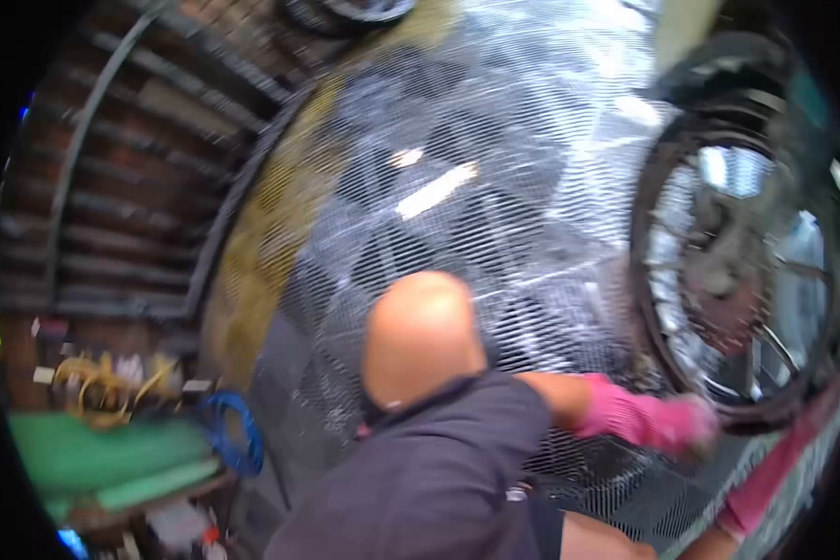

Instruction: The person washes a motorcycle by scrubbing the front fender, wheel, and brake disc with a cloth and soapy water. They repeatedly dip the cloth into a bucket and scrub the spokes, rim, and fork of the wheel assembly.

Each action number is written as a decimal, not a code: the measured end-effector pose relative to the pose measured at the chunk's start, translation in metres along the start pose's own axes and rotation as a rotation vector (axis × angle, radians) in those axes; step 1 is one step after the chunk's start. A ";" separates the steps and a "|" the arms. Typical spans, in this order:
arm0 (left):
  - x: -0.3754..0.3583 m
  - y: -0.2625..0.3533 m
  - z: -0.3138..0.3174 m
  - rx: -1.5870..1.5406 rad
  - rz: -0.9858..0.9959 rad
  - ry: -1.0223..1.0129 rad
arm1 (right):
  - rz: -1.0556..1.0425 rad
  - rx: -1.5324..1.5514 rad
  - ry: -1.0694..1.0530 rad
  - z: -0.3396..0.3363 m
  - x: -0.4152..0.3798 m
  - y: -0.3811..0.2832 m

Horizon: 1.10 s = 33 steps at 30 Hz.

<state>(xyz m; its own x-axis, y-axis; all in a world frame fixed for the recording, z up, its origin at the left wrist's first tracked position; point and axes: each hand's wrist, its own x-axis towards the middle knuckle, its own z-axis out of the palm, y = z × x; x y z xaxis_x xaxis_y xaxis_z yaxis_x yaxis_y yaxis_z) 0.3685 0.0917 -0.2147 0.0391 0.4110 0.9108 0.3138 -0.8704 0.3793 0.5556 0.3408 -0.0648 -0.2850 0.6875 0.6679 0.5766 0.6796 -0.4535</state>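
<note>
My left hand (649, 420), in a pink glove, reaches across to the lower edge of a spoked motorcycle wheel (642, 233). Its fingertips blur beside the tyre, and whether they grip anything does not show. My right hand (782, 459), also pink-gloved, extends up from the lower right corner to the tyre's bottom right side; its fingers are smeared and partly lost at the dark lens edge. In the middle of the wheel sits a rusty brown sprocket (728, 322). Above it a dark mudguard (728, 61) curves over the tyre.
Wet, ribbed dark matting (457, 224) covers the floor, with a yellowish strip along its left. A slatted metal rack (112, 196) stands left. Below it are a green surface (112, 448), a coiled blue hose (238, 434) and tan cords (107, 387). Another wheel (350, 11) shows at the top.
</note>
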 end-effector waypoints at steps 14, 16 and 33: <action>0.095 0.013 -0.135 -0.387 -0.138 -0.039 | 0.338 0.335 0.081 0.011 0.009 -0.091; 0.120 0.000 -0.144 -0.421 -0.227 -0.019 | 0.326 0.414 0.133 0.000 0.009 -0.081; 0.208 -0.069 -0.180 0.643 -0.925 0.270 | 0.470 0.684 0.233 0.019 0.001 -0.132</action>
<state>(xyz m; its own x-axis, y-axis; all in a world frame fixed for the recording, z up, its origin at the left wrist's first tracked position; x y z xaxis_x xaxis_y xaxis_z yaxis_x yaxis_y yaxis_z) 0.1843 0.1881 -0.0221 -0.6371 0.6800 0.3629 0.5440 0.0631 0.8367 0.4645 0.2572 -0.0154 0.0756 0.9168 0.3922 -0.0137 0.3942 -0.9189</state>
